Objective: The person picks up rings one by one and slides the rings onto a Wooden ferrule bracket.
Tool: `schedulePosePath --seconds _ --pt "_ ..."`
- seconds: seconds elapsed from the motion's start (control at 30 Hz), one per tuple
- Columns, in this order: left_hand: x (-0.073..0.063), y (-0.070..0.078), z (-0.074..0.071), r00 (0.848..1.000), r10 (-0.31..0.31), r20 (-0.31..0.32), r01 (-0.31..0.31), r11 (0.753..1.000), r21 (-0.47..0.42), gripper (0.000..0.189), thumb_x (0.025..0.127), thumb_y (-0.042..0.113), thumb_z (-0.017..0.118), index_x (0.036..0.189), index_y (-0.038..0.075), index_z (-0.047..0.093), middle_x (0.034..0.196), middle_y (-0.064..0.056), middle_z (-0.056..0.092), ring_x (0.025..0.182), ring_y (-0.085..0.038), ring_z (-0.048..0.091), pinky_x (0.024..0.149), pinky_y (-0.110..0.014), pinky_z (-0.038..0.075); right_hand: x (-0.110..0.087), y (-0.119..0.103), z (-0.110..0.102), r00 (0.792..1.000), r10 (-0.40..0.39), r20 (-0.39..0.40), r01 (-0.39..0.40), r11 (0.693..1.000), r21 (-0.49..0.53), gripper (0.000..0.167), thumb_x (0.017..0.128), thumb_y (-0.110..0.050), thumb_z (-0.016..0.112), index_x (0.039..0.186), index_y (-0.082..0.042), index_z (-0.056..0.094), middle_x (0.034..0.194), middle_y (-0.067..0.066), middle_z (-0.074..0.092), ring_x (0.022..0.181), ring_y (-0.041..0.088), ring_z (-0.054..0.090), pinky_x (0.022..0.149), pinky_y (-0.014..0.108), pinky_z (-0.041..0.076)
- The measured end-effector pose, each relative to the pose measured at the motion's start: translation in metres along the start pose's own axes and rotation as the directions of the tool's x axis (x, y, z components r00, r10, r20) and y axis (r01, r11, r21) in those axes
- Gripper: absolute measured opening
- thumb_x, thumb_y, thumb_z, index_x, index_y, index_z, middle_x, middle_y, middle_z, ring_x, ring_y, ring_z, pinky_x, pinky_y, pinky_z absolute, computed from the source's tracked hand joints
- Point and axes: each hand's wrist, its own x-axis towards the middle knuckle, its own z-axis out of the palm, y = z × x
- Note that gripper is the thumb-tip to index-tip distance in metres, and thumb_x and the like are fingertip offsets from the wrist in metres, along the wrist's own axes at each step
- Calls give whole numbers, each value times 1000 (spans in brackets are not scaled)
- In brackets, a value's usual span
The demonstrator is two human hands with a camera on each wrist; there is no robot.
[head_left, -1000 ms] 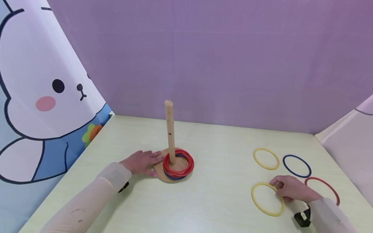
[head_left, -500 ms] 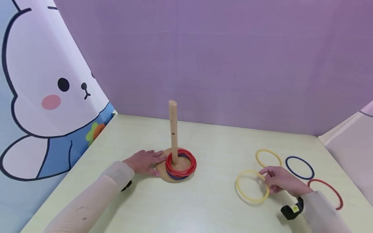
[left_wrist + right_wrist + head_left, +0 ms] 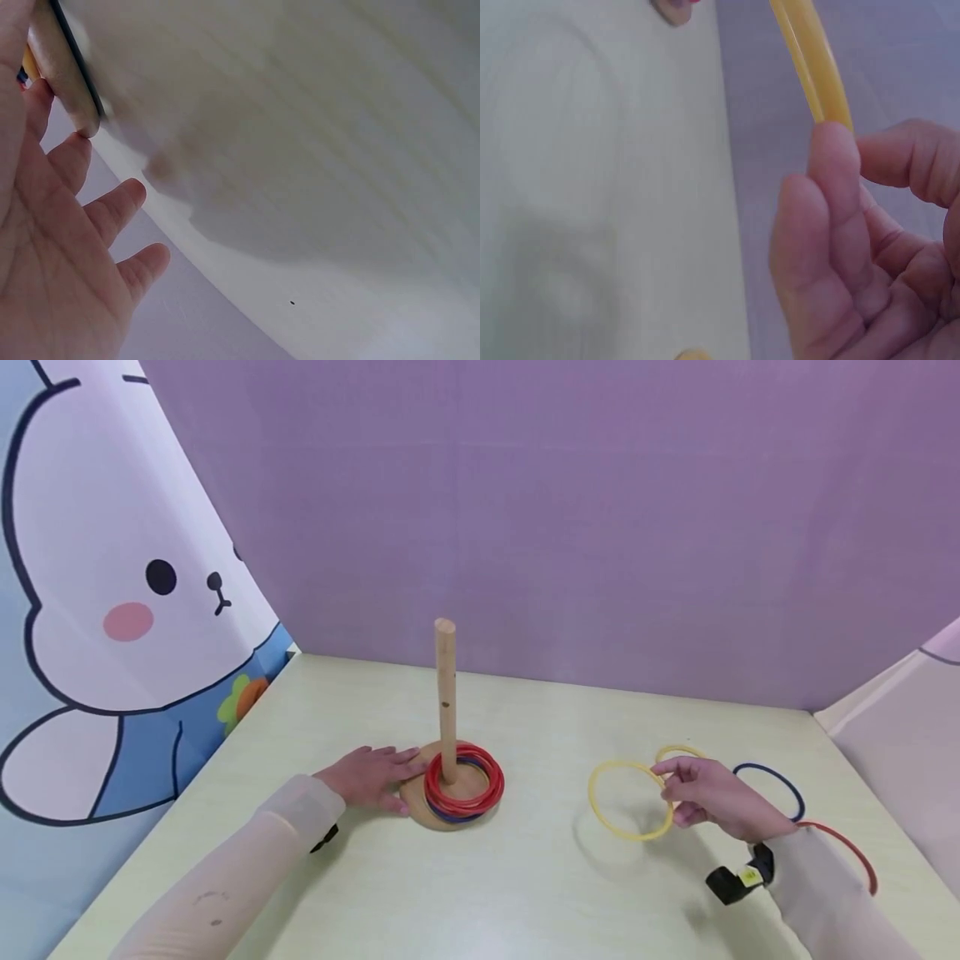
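My right hand [image 3: 705, 793] pinches a yellow ring [image 3: 595, 797] by its right side, thumb against fingertips, as the right wrist view shows up close. The ring is lifted off the table, its shadow lying below. My left hand [image 3: 369, 779] lies with fingers spread at the left edge of a round wooden base [image 3: 415, 800]. In the left wrist view two fingertips touch the rim of that base [image 3: 64, 71]. A wooden peg [image 3: 446, 702] stands upright on the base. Around its foot lie several stacked rings [image 3: 495, 789], red on top, with blue and yellow beneath.
On the table [image 3: 540, 893], behind and beside my right hand, lie another yellow ring [image 3: 678, 748], a blue ring [image 3: 776, 772] and a red ring [image 3: 855, 852], each partly covered by the hand or arm. A purple cloth [image 3: 600, 527] rises behind the table.
My right hand has picked the yellow ring up off the table and moved it left and away from me. The left hand stays at the base.
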Motion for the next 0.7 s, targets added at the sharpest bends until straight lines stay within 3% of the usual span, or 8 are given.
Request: schedulePosePath --seconds 0.17,0.5,0.7 --pt "1 -1 1 1000 9 -3 -9 1000 1 77 83 52 67 147 16 40 153 -12 33 132 -45 36 102 -63 30 2 -13 2 1000 -17 -10 17 999 28 28 90 -3 55 118 2 52 80 3 56 57 11 61 62 30 55" --pt "3 -3 -1 1000 1 -9 -1 1000 -7 77 83 51 67 147 15 41 153 -12 32 132 -46 35 103 -63 29 3 -35 0 999 -35 -36 37 998 51 32 92 -4 53 123 5 48 83 4 57 58 11 61 64 29 56" --pt "2 0 -1 1000 16 -14 -16 1000 -3 77 83 51 68 146 16 42 153 -11 33 131 -46 37 102 -62 31 1 -44 0 997 -63 -41 67 993 96 25 94 -4 53 120 0 52 84 4 59 59 11 62 63 27 56"
